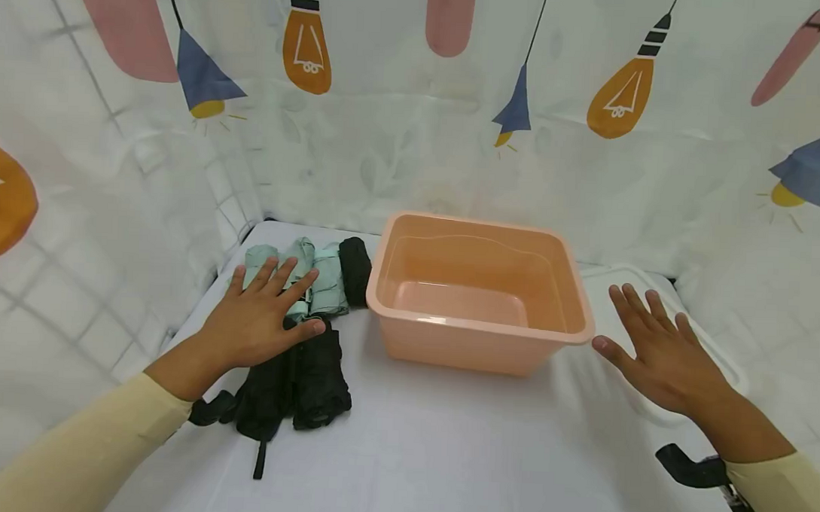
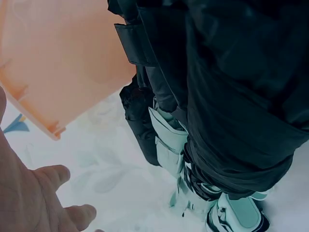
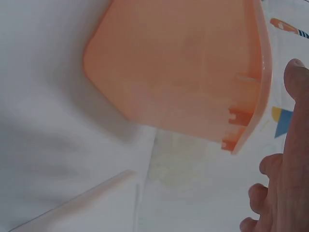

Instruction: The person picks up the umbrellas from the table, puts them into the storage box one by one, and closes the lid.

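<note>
My left hand [image 1: 255, 318] hovers with fingers spread above a group of rolled fabric bundles, holding nothing. Several mint-green rolls [image 1: 329, 283] lie side by side at the back, partly hidden by that hand. A black roll [image 1: 354, 269] stands at their right end, and larger black bundles [image 1: 320, 381] lie in front, one with a strap. In the left wrist view a black bundle [image 2: 231, 106] fills the right side. An empty peach plastic tub [image 1: 474, 349] stands in the middle. My right hand [image 1: 671, 363], fingers extended, is just right of the tub and holds nothing.
A white tray or lid [image 1: 728, 369] lies on the right of the white-covered table [image 1: 444, 453], partly under my right hand. Printed white curtains [image 1: 401, 135] with lamp and bulb pictures enclose the back and sides. Each wrist carries a black strap [image 1: 694, 469].
</note>
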`<state>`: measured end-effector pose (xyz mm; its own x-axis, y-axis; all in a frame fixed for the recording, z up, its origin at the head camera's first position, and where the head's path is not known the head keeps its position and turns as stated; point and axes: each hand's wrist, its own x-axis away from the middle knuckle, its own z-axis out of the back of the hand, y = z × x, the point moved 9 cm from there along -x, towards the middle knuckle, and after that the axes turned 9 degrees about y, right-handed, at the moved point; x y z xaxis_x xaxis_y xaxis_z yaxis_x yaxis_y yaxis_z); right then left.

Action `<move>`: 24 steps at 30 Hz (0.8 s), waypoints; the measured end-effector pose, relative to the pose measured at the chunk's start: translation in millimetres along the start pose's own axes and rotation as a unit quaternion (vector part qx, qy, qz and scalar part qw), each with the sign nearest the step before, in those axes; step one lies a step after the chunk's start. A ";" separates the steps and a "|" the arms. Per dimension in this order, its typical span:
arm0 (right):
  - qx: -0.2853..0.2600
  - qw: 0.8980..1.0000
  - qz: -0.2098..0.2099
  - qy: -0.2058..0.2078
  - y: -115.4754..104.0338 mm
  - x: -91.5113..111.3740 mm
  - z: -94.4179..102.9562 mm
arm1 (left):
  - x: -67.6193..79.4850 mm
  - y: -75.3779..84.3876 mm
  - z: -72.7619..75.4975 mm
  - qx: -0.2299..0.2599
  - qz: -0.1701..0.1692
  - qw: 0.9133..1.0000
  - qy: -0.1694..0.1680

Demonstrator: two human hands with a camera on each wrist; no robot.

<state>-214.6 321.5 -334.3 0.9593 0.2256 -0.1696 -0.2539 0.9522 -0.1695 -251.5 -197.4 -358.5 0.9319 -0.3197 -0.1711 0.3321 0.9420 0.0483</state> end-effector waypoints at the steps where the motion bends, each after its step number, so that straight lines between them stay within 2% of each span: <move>1: -0.002 1.000 0.000 0.000 -0.8 -0.3 0.0 | 0.2 0.0 0.3 0.002 0.000 1.000 0.002; 12: 0.007 1.000 0.005 0.004 -12.2 -6.2 -2.7 | 8.8 -9.4 1.0 0.016 0.018 1.000 0.008; 24: -0.010 1.000 0.022 0.003 -18.6 -8.4 -2.4 | 17.5 -19.2 -1.6 0.057 0.037 0.998 0.002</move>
<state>-218.2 301.4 -332.0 0.9464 0.2667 -0.1825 -0.2990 0.9369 -0.1812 -241.8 -220.9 -364.0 0.9542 -0.2481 -0.1674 0.2760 0.9456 0.1721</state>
